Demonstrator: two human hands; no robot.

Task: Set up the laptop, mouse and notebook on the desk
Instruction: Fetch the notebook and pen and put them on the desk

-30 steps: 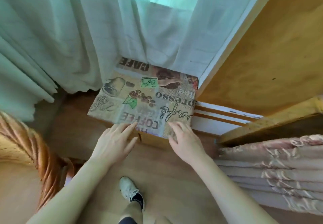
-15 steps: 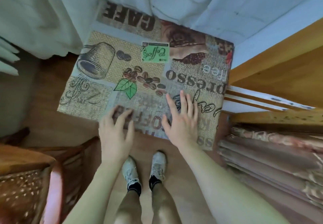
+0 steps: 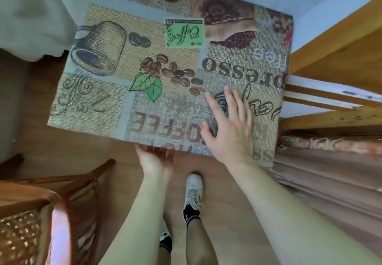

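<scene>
Desk (image 3: 115,62): covered by a coffee-print cloth, bare of laptop, mouse and notebook; none of these is in view.
Right hand (image 3: 229,132): flat on the cloth, fingers spread, holding nothing.
Left hand (image 3: 154,158): has slipped off the top to the near edge, fingers hidden beneath; grip cannot be told.
Meaning: likely straightening the cloth; setup not begun.

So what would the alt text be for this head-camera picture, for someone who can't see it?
Seen from above, a right hand lies flat on a desk covered in coffee-themed print, while the left hand reaches under its near edge. A wicker chair stands at lower left.
</scene>
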